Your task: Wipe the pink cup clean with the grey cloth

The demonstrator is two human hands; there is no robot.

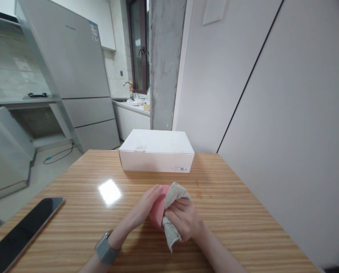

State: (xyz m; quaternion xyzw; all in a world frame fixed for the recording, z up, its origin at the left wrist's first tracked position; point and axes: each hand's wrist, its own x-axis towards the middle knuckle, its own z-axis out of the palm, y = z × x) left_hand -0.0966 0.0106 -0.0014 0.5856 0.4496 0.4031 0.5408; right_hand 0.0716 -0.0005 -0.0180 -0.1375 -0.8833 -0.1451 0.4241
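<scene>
A smooth pink bowl [157,214], partly covered, is at the front middle of the wooden table. It looks tilted, its curved side towards my left hand. My left hand [150,201] grips it from the left, fingers along its upper side. In my right hand [183,218] is a bunched light grey cloth [176,192], pressed against the right side of the bowl. One end of the cloth [171,236] hangs down below my fingers. The bowl's inside is hidden by the cloth and my right hand.
Beyond my hands a white closed box [156,161] stands on the wooden table [237,212]. A black phone [24,231] lies at the table's left edge. A white wall [294,125] runs along the right. Behind are a fridge [72,64] and a sink counter [132,117].
</scene>
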